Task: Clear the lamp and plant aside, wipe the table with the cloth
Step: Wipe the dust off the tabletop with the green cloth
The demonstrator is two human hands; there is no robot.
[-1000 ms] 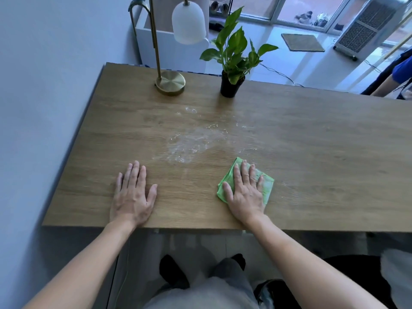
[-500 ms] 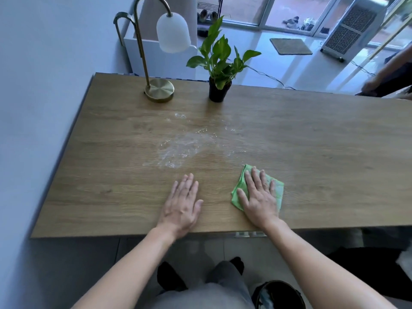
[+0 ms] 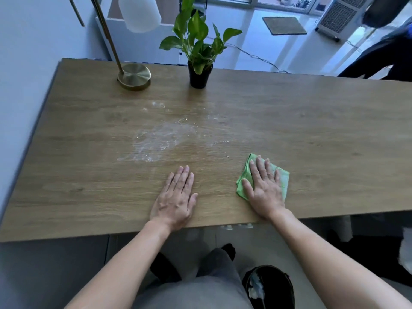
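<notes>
My right hand presses flat on the cloth; my left hand lies released beside it. Wiping comes next: sweep the cloth toward the white residue.

A plain pale wall runs along the left side of the wooden desk. Beyond the desk's far edge lies a glossy light floor bright with daylight from glazed doors, with a dark doormat before them. A white louvred appliance stands right of the doormat; a white cabinet stands against the desk's far edge.
</notes>
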